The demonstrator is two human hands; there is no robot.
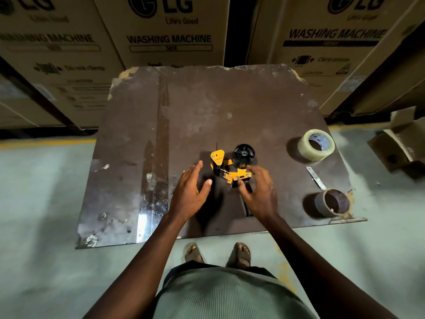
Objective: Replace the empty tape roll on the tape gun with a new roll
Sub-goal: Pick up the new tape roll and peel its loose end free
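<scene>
Nearest, the two hands reach out over a dark brown board (207, 100) lying on the floor. The left hand (189, 192) has its fingers spread and straight. It holds nothing and floats just left of the tape gun (230, 168). The right hand (258, 189) is also loose and open. Its fingertips (240, 184) touch or almost touch the yellow body of the gun, but I cannot tell if they press on it. The black handle of the gun lies partly under this hand.

The tape gun sits near the middle of the board. Its black round hub (244, 154) is bare, with no roll on it. So I think the old roll is already off.

On the right, close by, is a brown empty roll (332, 202), with a little metal blade (316, 178) just behind it. Farther on the right is the new clear tape roll (316, 145), well apart from the gun.

I think the next move is to pick up the clear roll and push it onto the bare hub. One hand should hold the gun steady.

Far back stand big cardboard boxes (170, 31).
</scene>
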